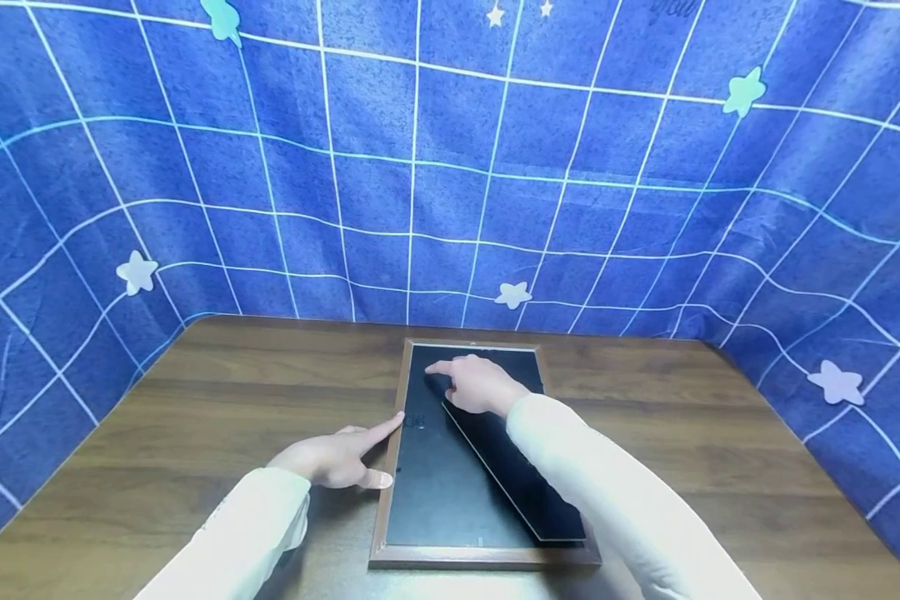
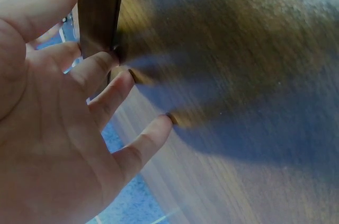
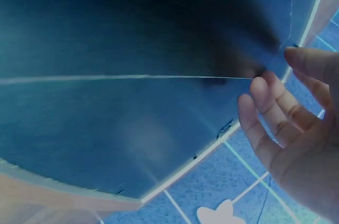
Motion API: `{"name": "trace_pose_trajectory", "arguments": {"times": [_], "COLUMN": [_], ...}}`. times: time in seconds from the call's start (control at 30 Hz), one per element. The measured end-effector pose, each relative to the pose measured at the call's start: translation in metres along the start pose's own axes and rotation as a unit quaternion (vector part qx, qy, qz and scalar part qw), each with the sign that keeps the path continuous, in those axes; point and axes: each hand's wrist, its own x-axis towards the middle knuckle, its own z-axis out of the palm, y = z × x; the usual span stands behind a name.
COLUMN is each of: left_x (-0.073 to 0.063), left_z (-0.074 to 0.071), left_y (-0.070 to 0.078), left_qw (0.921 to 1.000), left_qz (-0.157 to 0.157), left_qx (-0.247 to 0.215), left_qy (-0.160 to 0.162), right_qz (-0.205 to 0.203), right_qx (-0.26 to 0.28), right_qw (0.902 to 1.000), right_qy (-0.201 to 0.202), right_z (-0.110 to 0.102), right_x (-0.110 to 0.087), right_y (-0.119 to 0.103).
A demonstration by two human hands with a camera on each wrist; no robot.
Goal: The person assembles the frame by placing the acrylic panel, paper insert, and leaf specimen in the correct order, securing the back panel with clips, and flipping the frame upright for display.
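A picture frame [image 1: 381,533] with a brown wooden border lies on the table, its black backing board [image 1: 438,492] facing up. Across the board slants a narrower black flap [image 1: 525,475] with a pale edge. My right hand [image 1: 480,385] is over the upper part of the board, index finger stretched toward the upper left; the other fingers bend loosely. In the right wrist view, fingertips [image 3: 259,87] meet the end of the flap's pale edge. My left hand [image 1: 337,458] rests at the border's left side, index finger and thumb spread against it, with other fingertips [image 2: 165,123] down on the wood.
The brown wooden table [image 1: 270,375] extends on both sides of the frame. Behind it hangs a blue cloth [image 1: 450,200] with pale grid lines and stars. Small metal fittings [image 3: 225,128] sit along the board's edge in the right wrist view.
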Motion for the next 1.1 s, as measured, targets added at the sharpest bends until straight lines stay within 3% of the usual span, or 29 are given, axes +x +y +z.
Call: {"name": "trace_pose_trajectory", "arguments": {"times": [0.23, 0.73, 0.97, 1.1], "left_x": [0.003, 0.007, 0.020, 0.023], "left_z": [0.003, 0.002, 0.004, 0.004], "left_y": [0.004, 0.001, -0.016, -0.018], "left_qw": [1.0000, 0.9996, 0.9989, 0.9986], "left_qz": [0.000, -0.003, -0.006, -0.005], "left_qx": [0.001, 0.021, 0.043, 0.044], "left_qy": [-0.009, -0.020, -0.020, -0.027], "right_qz": [0.032, -0.010, -0.013, 0.002], "right_qx": [-0.042, -0.171, -0.138, -0.118], "right_qw": [0.9985, 0.9846, 0.9894, 0.9922], "right_qy": [-0.014, 0.032, 0.043, 0.041], "right_z": [0.008, 0.021, 0.017, 0.017], "right_x": [0.016, 0.022, 0.027, 0.028], "right_y": [-0.002, -0.006, -0.009, -0.009]}}
